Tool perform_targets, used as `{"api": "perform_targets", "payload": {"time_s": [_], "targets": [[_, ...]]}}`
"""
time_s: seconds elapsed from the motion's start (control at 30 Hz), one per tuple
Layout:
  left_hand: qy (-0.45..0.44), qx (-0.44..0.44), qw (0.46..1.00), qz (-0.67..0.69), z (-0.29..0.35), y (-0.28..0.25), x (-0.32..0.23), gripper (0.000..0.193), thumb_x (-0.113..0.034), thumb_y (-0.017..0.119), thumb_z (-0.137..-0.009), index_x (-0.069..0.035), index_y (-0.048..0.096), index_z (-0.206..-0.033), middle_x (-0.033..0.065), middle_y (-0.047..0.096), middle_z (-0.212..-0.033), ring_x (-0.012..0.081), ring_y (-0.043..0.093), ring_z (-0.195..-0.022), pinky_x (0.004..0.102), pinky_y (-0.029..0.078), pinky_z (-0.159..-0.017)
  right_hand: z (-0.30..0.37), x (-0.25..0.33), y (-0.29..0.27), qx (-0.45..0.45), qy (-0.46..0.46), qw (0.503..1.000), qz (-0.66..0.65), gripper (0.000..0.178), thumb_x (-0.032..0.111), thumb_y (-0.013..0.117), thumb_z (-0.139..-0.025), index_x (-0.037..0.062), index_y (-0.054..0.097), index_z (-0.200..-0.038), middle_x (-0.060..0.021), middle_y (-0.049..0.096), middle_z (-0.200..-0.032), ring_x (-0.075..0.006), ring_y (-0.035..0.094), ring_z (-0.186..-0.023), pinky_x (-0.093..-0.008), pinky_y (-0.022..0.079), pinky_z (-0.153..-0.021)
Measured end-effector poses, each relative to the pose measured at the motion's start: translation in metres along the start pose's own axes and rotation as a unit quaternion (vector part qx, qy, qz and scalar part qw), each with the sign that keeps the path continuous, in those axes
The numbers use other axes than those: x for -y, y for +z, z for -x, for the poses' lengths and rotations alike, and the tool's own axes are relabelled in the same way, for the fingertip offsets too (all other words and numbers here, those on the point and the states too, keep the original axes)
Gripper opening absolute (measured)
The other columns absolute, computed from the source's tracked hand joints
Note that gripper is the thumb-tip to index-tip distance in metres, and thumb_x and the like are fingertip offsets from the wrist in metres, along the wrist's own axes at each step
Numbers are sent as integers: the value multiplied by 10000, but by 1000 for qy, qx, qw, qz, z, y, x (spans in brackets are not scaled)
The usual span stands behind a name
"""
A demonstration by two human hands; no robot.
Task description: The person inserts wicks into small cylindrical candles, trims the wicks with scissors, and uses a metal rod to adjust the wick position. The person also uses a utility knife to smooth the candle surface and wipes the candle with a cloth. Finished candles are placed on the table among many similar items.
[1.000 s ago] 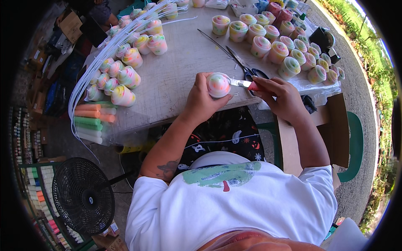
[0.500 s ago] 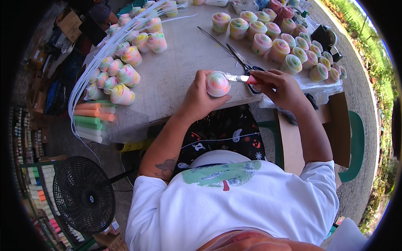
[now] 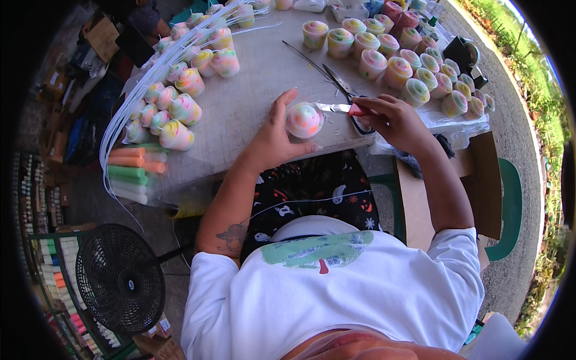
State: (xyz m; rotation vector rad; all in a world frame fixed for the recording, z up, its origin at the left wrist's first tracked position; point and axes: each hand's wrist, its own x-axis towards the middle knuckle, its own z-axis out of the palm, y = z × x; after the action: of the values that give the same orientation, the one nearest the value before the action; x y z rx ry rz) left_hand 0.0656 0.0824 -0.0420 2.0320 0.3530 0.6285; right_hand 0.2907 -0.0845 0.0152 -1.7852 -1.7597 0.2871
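A round-topped candle in swirled pastel colours [image 3: 305,122] stands near the table's front edge. My left hand [image 3: 273,129] is open beside it, thumb and forefinger spread around the candle without closing on it. In my right hand [image 3: 393,123] is a knife [image 3: 333,108], held by its red handle with the fingers wrapped round. The blade points left, its tip at the candle's upper right edge. Black-handled scissors [image 3: 343,84] lie on the table just beyond the knife, partly hidden by my right hand. Thin white scraps lie around the blade.
Rows of swirled candles in cups [image 3: 398,72] fill the right of the table [image 3: 252,90]. More candles [image 3: 185,109], long white wicks [image 3: 139,87] and coloured sticks [image 3: 127,171] lie at left. A fan [image 3: 120,279] stands lower left; an open cardboard box [image 3: 483,186] is right.
My left hand has loosened from the candle, its forefinger and thumb spreading apart. Candle and knife have shifted slightly left. The knife stays in my right hand.
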Motion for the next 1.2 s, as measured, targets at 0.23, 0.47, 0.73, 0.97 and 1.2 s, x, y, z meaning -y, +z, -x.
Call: {"api": "perform_targets", "payload": {"time_s": [0.23,0.47,0.73,0.97,1.2], "targets": [[3,-148,982,-116,13,28,-8,971,-405,888,-576,14,351,-1267,244,518,-1166,397,524,-1080,480,334,-1053,16,4,-4,2,24,1000,-8,335,109,643,-869,95,626,-1203,-126,632,-1005,-274,624,-877,-356,507,-759],[14,-71,989,-128,8,7,-9,711,-333,866,-628,-44,514,-1174,121,641,-1053,310,609,-1005,572,212,-1094,10,10,-1,10,12,999,-30,348,61,645,-853,77,625,-1200,-106,611,-960,-240,588,-827,-329,486,-736],[0,-41,994,-101,8,1,-8,668,-313,848,-651,-52,533,-1180,105,638,-1104,288,602,-1054,568,153,-1120,3,7,3,23,-6,999,-31,351,66,655,-848,79,628,-1198,-100,603,-950,-227,588,-831,-324,484,-732],[-15,-41,995,-86,8,1,-11,634,-243,852,-645,-55,565,-1179,72,659,-1074,243,600,-1066,482,175,-1139,-4,5,6,27,6,999,-36,338,76,654,-855,75,629,-1192,-100,607,-956,-223,595,-834,-322,487,-736],[7,8,996,-88,10,-6,3,936,-298,855,-642,-24,342,-1375,174,567,-1214,319,563,-1116,496,203,-1125,-22,6,6,6,61,997,-47,295,132,641,-878,92,641,-1170,-122,641,-978,-252,631,-823,-339,510,-745]]}}
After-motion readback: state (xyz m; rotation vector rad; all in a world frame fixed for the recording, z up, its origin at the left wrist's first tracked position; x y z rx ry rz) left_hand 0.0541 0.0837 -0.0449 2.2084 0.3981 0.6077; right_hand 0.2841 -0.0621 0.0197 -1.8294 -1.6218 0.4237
